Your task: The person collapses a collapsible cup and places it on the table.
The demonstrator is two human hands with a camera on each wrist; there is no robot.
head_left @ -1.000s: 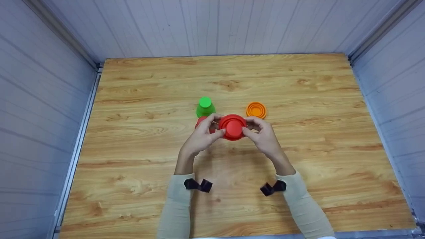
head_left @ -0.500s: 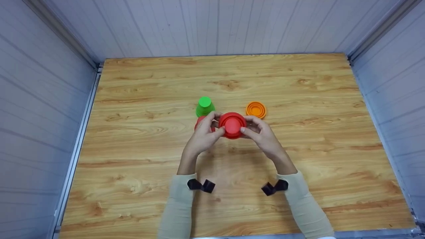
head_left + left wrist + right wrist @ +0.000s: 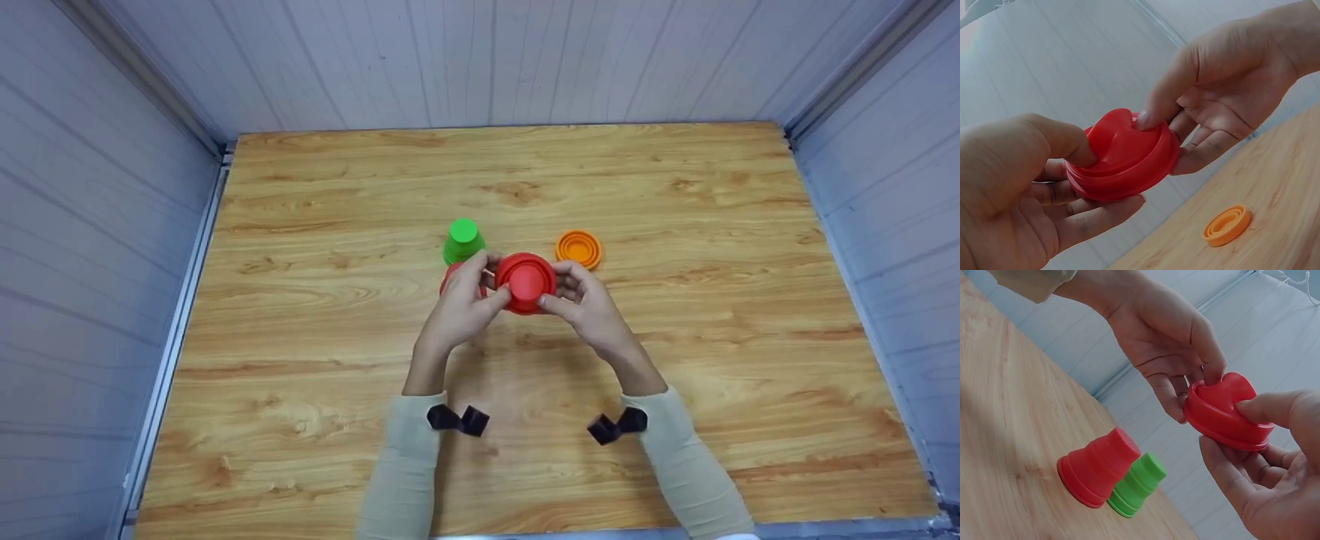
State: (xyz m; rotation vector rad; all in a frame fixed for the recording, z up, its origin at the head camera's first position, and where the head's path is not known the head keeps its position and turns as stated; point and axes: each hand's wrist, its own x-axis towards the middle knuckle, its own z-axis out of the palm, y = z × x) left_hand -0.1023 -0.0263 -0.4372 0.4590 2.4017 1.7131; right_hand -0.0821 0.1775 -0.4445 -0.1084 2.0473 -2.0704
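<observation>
The table [image 3: 675, 195] runs back to the far wall [image 3: 465, 60], well beyond the cups, with the left wall [image 3: 90, 247] and right wall [image 3: 885, 165] well apart from both hands. A wide stretch of wood also lies between the hands and the near edge. Nearest obstacles are a standing red cup [image 3: 1098, 467] by the left hand [image 3: 460, 311], a green cup [image 3: 463, 232] just beyond it, and an orange cup [image 3: 578, 249], folded flat, on the far side of the right hand [image 3: 596, 311].

The held cup [image 3: 527, 283] is raised above the table between the hands. Both hands grasp it, thumbs on the base and fingers round the rim. It is smooth red, round and partly squashed, its base bent out of shape. That base faces up; being squat, the cup is longest across the rim, left to right between the hands.
</observation>
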